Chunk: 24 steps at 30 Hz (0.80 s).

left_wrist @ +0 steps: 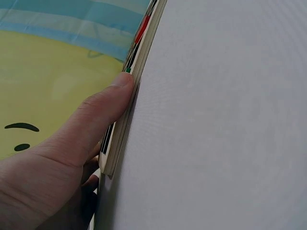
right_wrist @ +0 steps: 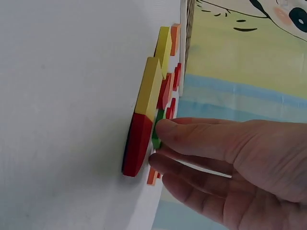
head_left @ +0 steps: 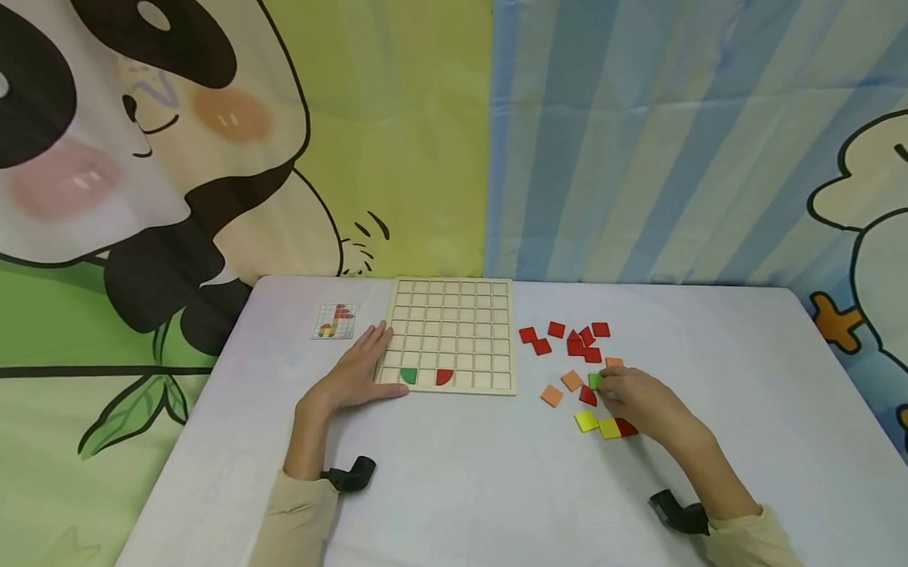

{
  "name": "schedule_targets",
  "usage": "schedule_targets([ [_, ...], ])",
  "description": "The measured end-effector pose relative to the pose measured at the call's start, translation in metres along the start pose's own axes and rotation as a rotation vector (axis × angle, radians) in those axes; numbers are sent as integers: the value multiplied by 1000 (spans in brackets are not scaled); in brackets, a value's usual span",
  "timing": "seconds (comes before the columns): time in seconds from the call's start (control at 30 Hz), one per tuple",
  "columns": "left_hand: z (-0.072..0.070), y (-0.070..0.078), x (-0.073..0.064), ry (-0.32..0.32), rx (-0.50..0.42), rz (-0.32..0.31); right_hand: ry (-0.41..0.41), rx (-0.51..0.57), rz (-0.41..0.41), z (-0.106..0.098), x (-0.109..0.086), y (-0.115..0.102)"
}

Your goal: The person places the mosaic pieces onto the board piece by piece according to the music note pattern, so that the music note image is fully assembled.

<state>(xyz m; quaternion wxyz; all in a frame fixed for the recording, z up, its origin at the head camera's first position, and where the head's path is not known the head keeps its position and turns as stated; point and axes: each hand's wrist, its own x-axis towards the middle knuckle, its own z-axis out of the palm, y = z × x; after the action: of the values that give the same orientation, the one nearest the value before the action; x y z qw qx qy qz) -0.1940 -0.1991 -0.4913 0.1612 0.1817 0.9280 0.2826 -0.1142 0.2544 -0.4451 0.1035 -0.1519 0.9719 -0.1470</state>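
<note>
1. Head view, nearest the wearer: two beige sleeves [head_left: 293, 523] and the black wrist cameras [head_left: 358, 473].
2. On the table [head_left: 461, 492], a yellow tile [head_left: 608, 429] and a red quarter [head_left: 625, 428] touch; the pair's long axis runs left to right, red at the right end.
3. The right hand [head_left: 646, 406] reaches leftward, thumb and fingers partly curled, touching the green tile [head_left: 594, 381]; I cannot tell whether it is pinched. The tile is right of the board, near the orange tiles [head_left: 551, 395], and looks squarish.
4. The left hand [head_left: 355, 374] is spread, fingers straight along the board's left side, thumb on its near edge, gripping nothing.
5. The board [head_left: 463, 333] lies flat, sides running near-far and left-right. In its nearest row, a green quarter [head_left: 408, 375] and a second red quarter [head_left: 445, 376] turn their curves nearward.
6. Farther: loose red tiles [head_left: 542, 345] right of the board, angled variously; a card [head_left: 337, 321] left of it.
7. Farthest: the printed backdrop [head_left: 607, 145].
</note>
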Motion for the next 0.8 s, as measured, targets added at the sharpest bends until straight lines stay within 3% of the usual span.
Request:
schedule_targets([
  [0.3,0,-1,0,-2,6,-6,92,-118,3,10,6,-9],
  [0.5,0,1,2,1,-7,-8,124,-161,-26,10,10,-4],
  [0.63,1,1,3,6,0,-2,118,-118,-53,7,14,7],
  [0.8,0,1,0,12,-1,5,147,55,-76,2,19,15],
])
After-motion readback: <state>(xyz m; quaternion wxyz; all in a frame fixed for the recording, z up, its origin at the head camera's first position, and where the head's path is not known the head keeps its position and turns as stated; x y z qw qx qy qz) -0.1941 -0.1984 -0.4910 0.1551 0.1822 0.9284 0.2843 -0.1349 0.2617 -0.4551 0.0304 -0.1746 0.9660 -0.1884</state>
